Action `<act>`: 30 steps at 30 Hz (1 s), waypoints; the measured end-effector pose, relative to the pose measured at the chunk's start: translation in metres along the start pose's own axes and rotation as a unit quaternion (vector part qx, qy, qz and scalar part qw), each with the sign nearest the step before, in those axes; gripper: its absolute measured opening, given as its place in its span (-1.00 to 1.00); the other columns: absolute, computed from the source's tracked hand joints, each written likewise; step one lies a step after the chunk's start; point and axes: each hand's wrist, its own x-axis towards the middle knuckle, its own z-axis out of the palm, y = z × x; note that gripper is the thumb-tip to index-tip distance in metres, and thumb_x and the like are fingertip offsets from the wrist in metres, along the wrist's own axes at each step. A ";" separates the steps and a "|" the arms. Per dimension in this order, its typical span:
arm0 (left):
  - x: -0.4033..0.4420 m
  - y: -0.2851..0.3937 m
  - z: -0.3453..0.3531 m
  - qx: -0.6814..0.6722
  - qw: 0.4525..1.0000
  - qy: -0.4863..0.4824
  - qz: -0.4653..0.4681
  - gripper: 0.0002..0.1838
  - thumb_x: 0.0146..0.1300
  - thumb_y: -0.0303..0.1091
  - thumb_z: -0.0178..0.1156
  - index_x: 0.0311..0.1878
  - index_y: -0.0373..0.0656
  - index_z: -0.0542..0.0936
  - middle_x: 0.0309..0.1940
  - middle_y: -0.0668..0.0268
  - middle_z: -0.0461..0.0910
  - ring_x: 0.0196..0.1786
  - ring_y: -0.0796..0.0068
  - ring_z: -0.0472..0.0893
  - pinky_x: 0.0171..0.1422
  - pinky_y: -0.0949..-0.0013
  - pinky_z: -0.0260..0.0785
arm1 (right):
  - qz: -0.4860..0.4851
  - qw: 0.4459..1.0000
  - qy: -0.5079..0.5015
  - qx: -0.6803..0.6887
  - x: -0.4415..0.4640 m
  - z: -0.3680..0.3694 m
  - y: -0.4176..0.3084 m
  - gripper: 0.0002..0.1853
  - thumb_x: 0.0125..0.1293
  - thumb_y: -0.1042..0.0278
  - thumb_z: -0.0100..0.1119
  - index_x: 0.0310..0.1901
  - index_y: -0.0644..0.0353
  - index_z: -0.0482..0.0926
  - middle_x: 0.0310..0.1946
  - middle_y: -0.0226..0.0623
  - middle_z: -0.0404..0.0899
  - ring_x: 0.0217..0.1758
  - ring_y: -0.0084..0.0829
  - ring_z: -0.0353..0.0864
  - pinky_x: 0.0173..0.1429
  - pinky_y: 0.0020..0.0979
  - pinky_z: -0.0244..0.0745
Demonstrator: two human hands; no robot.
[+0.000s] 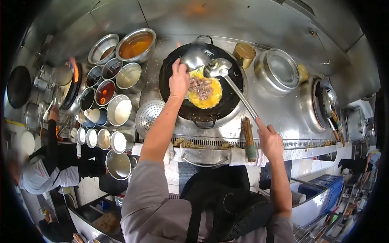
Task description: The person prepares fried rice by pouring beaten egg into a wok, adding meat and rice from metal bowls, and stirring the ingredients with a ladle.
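Note:
A black wok (170, 97) sits on the stove in front of me. Yellow beaten egg (214, 97) lies in it, topped with a heap of chopped pinkish-brown meat (201, 88). My left hand (179, 81) is over the wok's left side, fingers closed on the edge of a shiny metal bowl (195, 59) above the far part of the wok. My right hand (270, 141) grips the end of a long-handled ladle (239, 94). The ladle's head is beside the bowl, above the egg's far edge.
A perforated strainer (148, 117) lies left of the wok, near bowls of sauces and seasonings (135, 43). A bamboo wok brush (248, 139) stands by the front edge. Right are a tin (244, 54) and a metal pot (279, 71). A co-worker (44, 174) stands at the left, near a flame.

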 end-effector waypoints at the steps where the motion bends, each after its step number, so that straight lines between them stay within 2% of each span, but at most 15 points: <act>1: -0.001 -0.005 0.003 -0.019 0.998 0.059 -0.020 -0.77 0.10 -0.52 0.14 -0.14 -0.19 0.41 0.09 0.01 0.44 0.00 -0.14 0.54 -0.01 -0.05 0.48 | -0.001 0.999 0.003 0.032 0.007 0.002 -0.001 -0.49 0.32 0.38 0.11 0.31 -0.21 0.44 -0.39 -0.11 0.53 -0.37 0.03 0.61 -0.26 -0.05 0.54; 2: -0.003 -0.008 0.002 -0.040 0.992 0.116 -0.037 -0.79 0.10 -0.52 0.14 -0.17 -0.24 0.40 0.01 -0.06 0.48 -0.01 -0.19 0.53 0.07 -0.04 0.43 | 0.002 0.998 0.006 0.063 0.013 0.005 -0.001 -0.50 0.31 0.38 0.12 0.31 -0.17 0.45 -0.37 -0.08 0.55 -0.36 0.05 0.61 -0.24 -0.04 0.53; 3: -0.009 -0.013 0.000 -0.053 0.988 0.090 -0.115 -0.76 0.07 -0.55 0.14 -0.16 -0.28 0.41 -0.09 -0.13 0.50 -0.04 -0.24 0.50 0.15 -0.02 0.35 | 0.005 0.998 0.002 0.067 0.020 0.012 0.001 -0.50 0.31 0.38 0.12 0.31 -0.17 0.45 -0.37 -0.08 0.55 -0.36 0.05 0.61 -0.24 -0.04 0.53; 4: -0.018 -0.026 -0.002 0.007 0.991 0.071 -0.117 -0.73 0.14 -0.56 0.12 -0.08 -0.33 0.37 -0.16 -0.12 0.52 -0.07 -0.12 0.58 0.06 0.02 0.49 | -0.002 0.993 0.008 0.120 0.030 0.026 0.005 -0.50 0.32 0.36 0.12 0.30 -0.15 0.45 -0.33 -0.04 0.58 -0.33 0.09 0.60 -0.21 -0.02 0.53; 6: -0.035 -0.013 -0.027 -0.238 0.912 0.022 -0.333 -0.71 0.26 -0.54 0.08 0.02 -0.37 0.31 -0.12 -0.03 0.54 -0.07 0.07 0.63 -0.07 0.11 0.63 | -0.028 0.980 0.039 0.195 0.059 0.059 0.010 -0.51 0.33 0.34 0.13 0.31 -0.12 0.44 -0.27 0.04 0.61 -0.29 0.15 0.60 -0.15 0.01 0.52; 7: -0.045 -0.013 -0.034 -0.238 0.914 0.024 -0.328 -0.71 0.26 -0.54 0.08 0.02 -0.37 0.31 -0.12 -0.03 0.54 -0.07 0.07 0.63 -0.07 0.11 0.63 | -0.048 0.973 0.064 0.216 0.078 0.076 0.011 -0.50 0.33 0.33 0.14 0.32 -0.11 0.42 -0.26 0.09 0.61 -0.27 0.18 0.59 -0.13 0.02 0.51; 9: -0.073 -0.018 -0.046 -0.425 0.829 0.050 -0.359 -0.69 0.33 -0.54 0.03 0.09 -0.37 0.27 -0.06 0.02 0.53 -0.08 0.18 0.66 -0.16 0.20 0.70 | -0.050 0.970 0.064 0.229 0.112 0.097 -0.003 -0.48 0.33 0.33 0.15 0.34 -0.12 0.40 -0.28 0.11 0.61 -0.27 0.18 0.60 -0.13 0.02 0.51; 11: -0.095 -0.018 -0.070 -0.479 0.791 0.055 -0.377 -0.68 0.28 -0.58 0.02 0.09 -0.36 0.28 -0.03 0.04 0.52 -0.11 0.19 0.66 -0.21 0.22 0.69 | -0.054 0.968 0.052 0.239 0.112 0.104 -0.006 -0.47 0.33 0.33 0.15 0.35 -0.14 0.38 -0.29 0.12 0.61 -0.27 0.17 0.60 -0.13 0.03 0.51; 12: -0.101 -0.017 -0.083 -0.533 0.751 0.055 -0.386 -0.66 0.24 -0.62 0.00 0.09 -0.35 0.28 0.00 0.05 0.50 -0.14 0.20 0.67 -0.27 0.24 0.68 | -0.050 0.977 -0.009 0.205 0.105 0.107 -0.006 -0.45 0.33 0.33 0.15 0.36 -0.17 0.37 -0.31 0.12 0.62 -0.27 0.17 0.60 -0.13 0.03 0.51; 15: -0.129 -0.012 -0.114 -0.543 0.729 0.074 -0.410 -0.64 0.25 -0.62 -0.02 0.12 -0.34 0.28 0.03 0.05 0.50 -0.14 0.25 0.68 -0.21 0.27 0.69 | -0.078 0.981 -0.100 0.143 0.049 0.120 0.015 -0.43 0.34 0.33 0.13 0.38 -0.26 0.32 -0.30 0.08 0.63 -0.29 0.15 0.61 -0.14 0.05 0.53; 21: -0.193 -0.020 -0.135 -0.528 0.710 0.077 -0.459 -0.62 0.26 -0.62 -0.03 0.17 -0.30 0.28 0.03 0.09 0.52 -0.15 0.28 0.67 -0.17 0.25 0.68 | -0.072 0.988 -0.109 0.084 0.003 0.032 0.056 -0.49 0.30 0.32 0.19 0.29 -0.27 0.46 -0.35 -0.02 0.60 -0.37 0.05 0.61 -0.20 -0.05 0.55; 23: -0.212 -0.013 -0.154 -0.519 0.708 0.088 -0.471 -0.66 0.27 -0.61 -0.03 0.12 -0.29 0.32 0.00 0.10 0.52 -0.18 0.31 0.67 -0.19 0.25 0.68 | -0.081 0.991 -0.086 0.063 -0.001 -0.016 0.051 -0.52 0.27 0.34 0.24 0.24 -0.21 0.54 -0.39 -0.05 0.58 -0.37 0.01 0.61 -0.23 -0.10 0.54; 26: -0.253 -0.011 -0.183 -0.501 0.703 0.150 -0.482 -0.71 0.28 -0.60 -0.01 0.07 -0.28 0.33 -0.08 0.12 0.55 -0.20 0.33 0.66 -0.19 0.25 0.67 | -0.060 0.980 -0.174 0.078 -0.001 -0.088 0.052 -0.52 0.21 0.46 0.26 0.20 -0.01 0.57 -0.34 0.02 0.62 -0.30 0.02 0.62 -0.14 -0.14 0.50; 28: -0.284 0.000 -0.206 -0.465 0.713 0.200 -0.486 -0.73 0.27 -0.57 0.04 0.05 -0.23 0.39 -0.11 0.19 0.58 -0.24 0.38 0.65 -0.14 0.24 0.66 | -0.100 0.968 -0.229 0.039 0.001 -0.085 0.072 -0.50 0.21 0.47 0.26 0.22 0.00 0.56 -0.29 0.06 0.63 -0.25 0.04 0.63 -0.10 -0.14 0.50; 30: -0.316 0.015 -0.223 -0.431 0.707 0.262 -0.496 -0.74 0.28 -0.57 0.03 0.04 -0.29 0.35 -0.12 0.14 0.55 -0.20 0.31 0.65 -0.14 0.24 0.66 | -0.210 0.961 -0.159 0.086 0.011 -0.033 0.095 -0.48 0.23 0.46 0.23 0.26 -0.03 0.53 -0.27 0.08 0.63 -0.23 0.08 0.63 -0.07 -0.12 0.50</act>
